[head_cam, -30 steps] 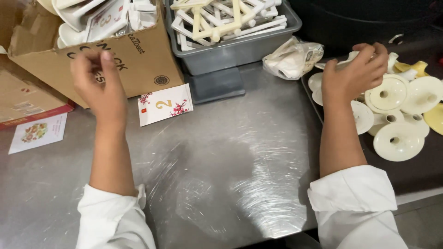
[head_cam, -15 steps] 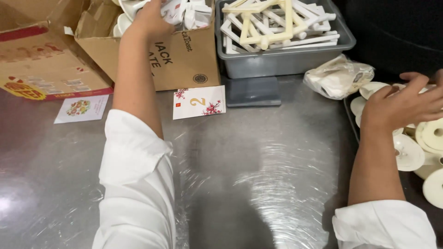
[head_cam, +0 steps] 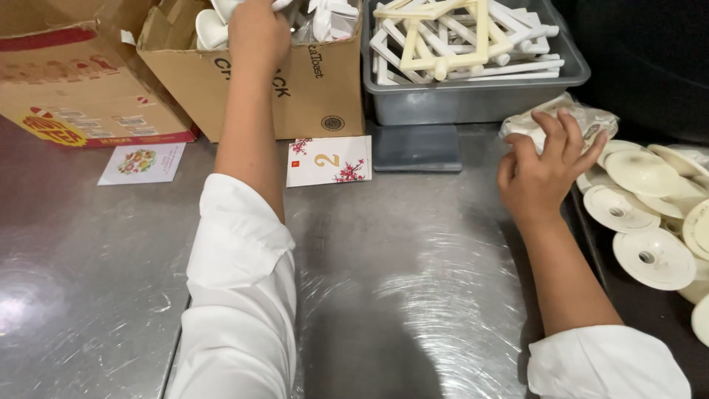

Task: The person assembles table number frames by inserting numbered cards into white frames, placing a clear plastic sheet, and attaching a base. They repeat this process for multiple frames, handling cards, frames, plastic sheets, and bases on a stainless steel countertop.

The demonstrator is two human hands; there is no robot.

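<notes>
My left hand (head_cam: 257, 33) reaches into an open brown cardboard box (head_cam: 310, 89) at the back, its fingers closed among white plastic parts (head_cam: 214, 26); what it grips is hidden. My right hand (head_cam: 543, 166) hovers at the right edge of the steel table (head_cam: 391, 295), fingers spread and empty, next to a crumpled plastic bag (head_cam: 591, 118) and several cream round plastic discs (head_cam: 642, 255).
A grey bin (head_cam: 473, 100) full of cream square frames and rods stands at the back. A second cardboard box (head_cam: 74, 81) sits at the far left. Two printed cards lie flat: one (head_cam: 329, 160) in front of the box, another (head_cam: 142, 162) to the left.
My left hand rose from in front of the cardboard box into it. My right hand pulled back from the discs toward the table edge. The view shifted left.
</notes>
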